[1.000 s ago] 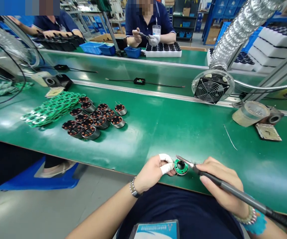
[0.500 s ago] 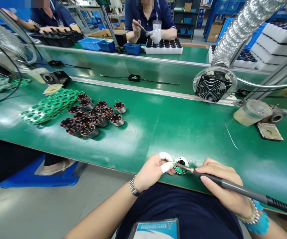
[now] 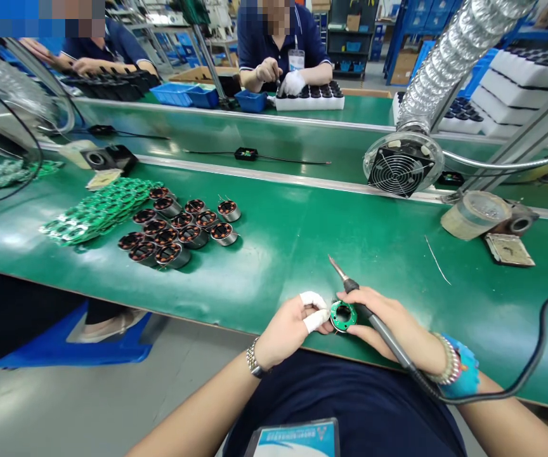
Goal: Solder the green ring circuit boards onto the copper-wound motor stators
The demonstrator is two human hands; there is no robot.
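Observation:
A motor coil with a round green circuit board (image 3: 337,322) on top stands near the table's front edge. My left hand (image 3: 290,327), with white covers on two fingertips, pinches at its left side; whatever lies between those fingertips is too small to name. From the right, my right hand (image 3: 388,320) touches the board's rim with its fingertips and also holds a soldering iron (image 3: 383,330). The iron's tip points up and left, clear of the board.
Several copper-wound coils (image 3: 167,238) stand on the green table (image 3: 274,254) at left, beside stacked green boards (image 3: 100,212). At right are a fan (image 3: 399,171), a cloudy tub (image 3: 474,216), a sponge (image 3: 510,249) and a wire (image 3: 437,259). A person (image 3: 283,44) works opposite.
The soldering iron has swung off the board, its tip now beyond it. My right hand has moved left and its fingers now touch the board. My left hand has barely moved.

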